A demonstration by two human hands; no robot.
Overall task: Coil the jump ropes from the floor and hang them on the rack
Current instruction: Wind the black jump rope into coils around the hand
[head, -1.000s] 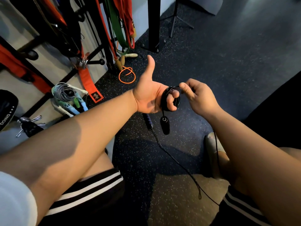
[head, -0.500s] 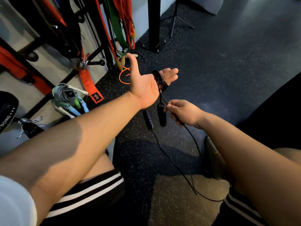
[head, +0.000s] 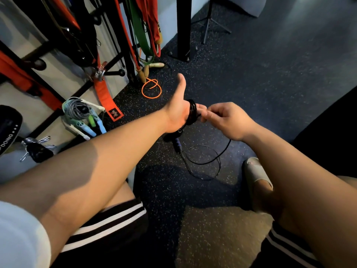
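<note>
A black jump rope (head: 192,113) is wound in several turns around the fingers of my left hand (head: 177,111), whose thumb points up. One black handle (head: 178,132) hangs just below that hand. My right hand (head: 226,118) pinches the rope right beside my left fingertips. From there the loose rope (head: 210,161) drops in a loop on the floor to the second handle (head: 176,144). An orange jump rope (head: 151,90) with wooden handles lies on the floor by the rack (head: 116,60).
A coiled grey rope with light handles (head: 77,111) hangs on the rack at left, beside orange straps and green and red bands (head: 143,35). A black post (head: 183,26) and a tripod leg (head: 208,26) stand behind. My sandalled foot (head: 257,175) is at the right.
My right hand rose from below my left hand up to its fingertips, laying another turn of rope. My left hand turned thumb-up, and the slack on the floor gathered into a loop.
</note>
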